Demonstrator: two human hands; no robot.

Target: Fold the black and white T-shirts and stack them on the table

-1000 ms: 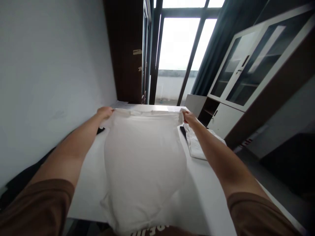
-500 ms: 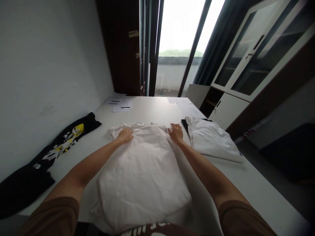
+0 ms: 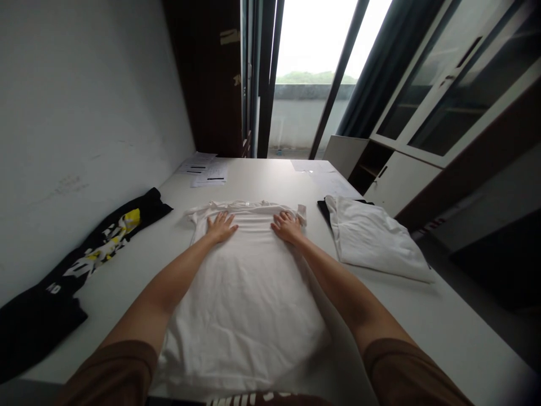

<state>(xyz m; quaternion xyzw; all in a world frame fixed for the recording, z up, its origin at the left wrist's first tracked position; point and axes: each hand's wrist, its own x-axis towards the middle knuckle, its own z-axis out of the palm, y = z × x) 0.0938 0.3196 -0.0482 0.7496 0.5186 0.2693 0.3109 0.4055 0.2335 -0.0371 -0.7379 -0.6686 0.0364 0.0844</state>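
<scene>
A white T-shirt (image 3: 253, 299) lies spread on the white table (image 3: 448, 332) in front of me, its collar end away from me and its lower end near my body. My left hand (image 3: 221, 227) rests flat on the upper left of the shirt, fingers spread. On the upper right, my right hand (image 3: 287, 226) presses on the cloth with its fingers apart. Small creases run across the fabric between the two hands. Both sleeve areas are bunched beside the hands.
To the right sits a folded white garment (image 3: 376, 237) with black cloth under it. A black garment with a yellow and white print (image 3: 105, 242) lies along the left wall. Paper sheets (image 3: 211, 172) lie at the far left; a cabinet (image 3: 406, 180) stands beyond the right edge.
Both hands have moved inward from the shirt's side edges onto its upper part, fingers now spread flat. The shirt's lower part looks flatter and shifted slightly.
</scene>
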